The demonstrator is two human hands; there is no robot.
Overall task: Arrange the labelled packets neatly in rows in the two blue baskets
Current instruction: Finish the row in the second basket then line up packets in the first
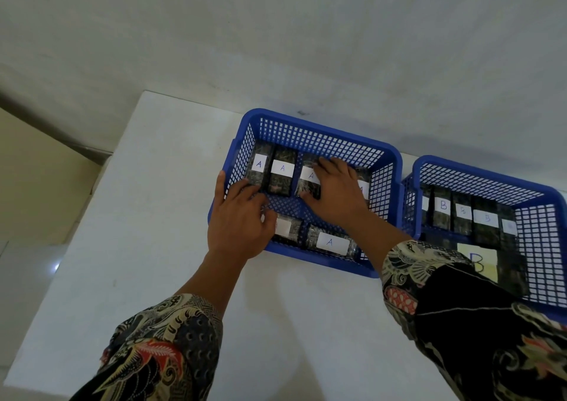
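Two blue mesh baskets stand side by side on a white table. The left basket (319, 130) holds dark packets with white "A" labels: a back row of packets (282, 170) and a packet lying flat at the front (329, 241). My right hand (336, 190) rests on the third packet (308, 176) of the back row, thumb at its near end. My left hand (241, 219) reaches over the basket's left rim, fingers spread, touching the leftmost packet (257, 167) and covering part of a front packet (288, 229). The right basket (491, 173) holds a row of "B" packets (463, 212).
A yellow note marked "B" (478, 261) lies in the right basket's front part. The table (159, 216) ends at the left, with beige floor (36, 192) beyond. A white wall (276, 32) runs just behind the baskets. My patterned sleeves fill the bottom of the view.
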